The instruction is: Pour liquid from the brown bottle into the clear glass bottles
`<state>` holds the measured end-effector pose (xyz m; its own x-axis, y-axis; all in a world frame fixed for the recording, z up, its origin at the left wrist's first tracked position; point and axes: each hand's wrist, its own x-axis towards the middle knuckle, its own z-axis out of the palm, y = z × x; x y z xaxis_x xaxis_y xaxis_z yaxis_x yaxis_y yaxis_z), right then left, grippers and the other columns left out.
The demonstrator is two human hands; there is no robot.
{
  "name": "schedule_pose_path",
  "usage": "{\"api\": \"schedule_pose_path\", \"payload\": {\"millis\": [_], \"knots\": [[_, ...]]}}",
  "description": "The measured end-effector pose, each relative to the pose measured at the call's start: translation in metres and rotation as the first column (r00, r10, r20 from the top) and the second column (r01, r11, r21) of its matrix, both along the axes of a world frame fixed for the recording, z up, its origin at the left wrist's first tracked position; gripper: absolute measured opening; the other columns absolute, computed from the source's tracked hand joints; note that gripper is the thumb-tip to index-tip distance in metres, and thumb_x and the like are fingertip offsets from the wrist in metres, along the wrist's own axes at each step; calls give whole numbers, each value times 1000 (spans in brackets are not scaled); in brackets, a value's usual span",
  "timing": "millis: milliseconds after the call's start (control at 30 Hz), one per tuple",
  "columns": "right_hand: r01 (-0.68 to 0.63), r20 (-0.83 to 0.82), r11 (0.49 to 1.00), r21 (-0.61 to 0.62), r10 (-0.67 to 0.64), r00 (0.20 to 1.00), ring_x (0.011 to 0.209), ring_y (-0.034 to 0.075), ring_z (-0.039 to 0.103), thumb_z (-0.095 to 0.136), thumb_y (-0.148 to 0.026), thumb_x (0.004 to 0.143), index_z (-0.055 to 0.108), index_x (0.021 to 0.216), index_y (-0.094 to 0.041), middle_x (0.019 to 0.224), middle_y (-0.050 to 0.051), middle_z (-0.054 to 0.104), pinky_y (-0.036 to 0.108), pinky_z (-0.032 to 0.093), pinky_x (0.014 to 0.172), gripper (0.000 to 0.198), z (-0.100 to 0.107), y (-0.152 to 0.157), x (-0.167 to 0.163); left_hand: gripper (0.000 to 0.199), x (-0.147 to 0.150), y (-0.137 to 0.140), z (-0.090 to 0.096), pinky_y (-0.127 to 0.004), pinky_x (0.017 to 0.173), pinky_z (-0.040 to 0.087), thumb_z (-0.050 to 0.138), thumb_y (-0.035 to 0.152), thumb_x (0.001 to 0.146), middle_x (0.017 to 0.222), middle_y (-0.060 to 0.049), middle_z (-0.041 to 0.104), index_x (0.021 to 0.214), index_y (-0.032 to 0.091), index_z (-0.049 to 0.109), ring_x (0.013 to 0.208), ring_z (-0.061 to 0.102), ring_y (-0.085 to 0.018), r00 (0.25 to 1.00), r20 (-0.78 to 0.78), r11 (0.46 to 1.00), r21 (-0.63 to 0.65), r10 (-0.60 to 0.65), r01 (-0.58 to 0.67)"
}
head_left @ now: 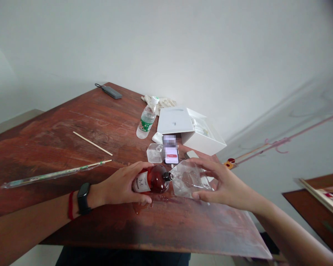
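Observation:
My left hand [130, 183] is wrapped around a bottle of reddish-brown liquid [157, 179] with a white label marked M. The bottle lies tipped on its side, its black neck pointing right. In my right hand [219, 181] is a clear, faceted container [184, 181], held tilted with its mouth at the bottle's neck. Whether liquid passes between them cannot be made out. Just behind the two stand a clear octagonal lid-like piece [154, 153] and a phone [171, 150] with its screen lit. An amber wet-looking patch [140, 210] shows on the table below my left hand.
On the wooden table [72, 155], a water bottle [146, 122] stands before a pale cloth [166, 101]. To its right is an open white box [205, 142]. Leftward lie a bare chopstick [93, 143], a wrapped pair [55, 174] and a grey device [111, 92]. A wall rises behind.

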<state>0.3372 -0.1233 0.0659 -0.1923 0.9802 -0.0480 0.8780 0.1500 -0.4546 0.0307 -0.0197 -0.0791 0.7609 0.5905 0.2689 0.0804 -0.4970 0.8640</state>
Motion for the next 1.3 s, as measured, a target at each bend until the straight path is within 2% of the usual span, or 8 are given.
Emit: {"api": "schedule_pose_path", "payload": {"millis": [233,433,633,800,967,1300], "knots": [[-27,5,999,33,27,1000,139,42,62,91,-52,76,70,142,-36,146,9,70,61,61,108,71,4,1,-2,84,0,0,2,-52,105,57,96,52,75,146,-11,69,147,27,60,129,68,-40,1000,-17,1000,-12,-3,2],[-2,30,998,56,0,1000,142,43,59,91,-57,75,69,143,-36,152,9,66,63,62,106,74,3,0,-1,84,0,0,2,-51,104,58,96,52,75,145,-10,70,147,28,59,127,68,-40,1000,-18,1000,-2,-5,5],[-10,5,999,43,10,1000,137,41,63,91,-55,76,69,143,-35,147,9,69,60,61,109,74,4,0,0,84,0,0,3,-50,102,59,96,50,74,144,-9,70,147,29,59,126,69,-39,1000,-27,1000,-4,-2,1],[10,24,1000,-5,-10,1000,142,42,58,88,-58,78,67,145,-36,155,10,61,65,57,112,73,3,0,1,84,0,0,6,-51,103,59,97,46,74,145,-9,70,147,28,59,128,68,-40,999,-36,1000,-7,-4,4],[9,40,1000,24,-10,999,142,42,58,88,-58,78,69,143,-37,163,8,55,64,59,110,71,4,0,0,83,0,-1,7,-51,103,59,97,42,75,147,-10,69,147,27,59,128,68,-39,998,-57,1000,4,-4,4],[0,50,1000,18,-1,999,139,43,61,91,-58,76,68,145,-36,157,8,63,62,58,112,76,6,1,-2,84,0,-1,6,-50,105,58,97,45,76,147,-9,69,149,28,59,128,69,-39,999,-51,1000,14,-6,6]]}}
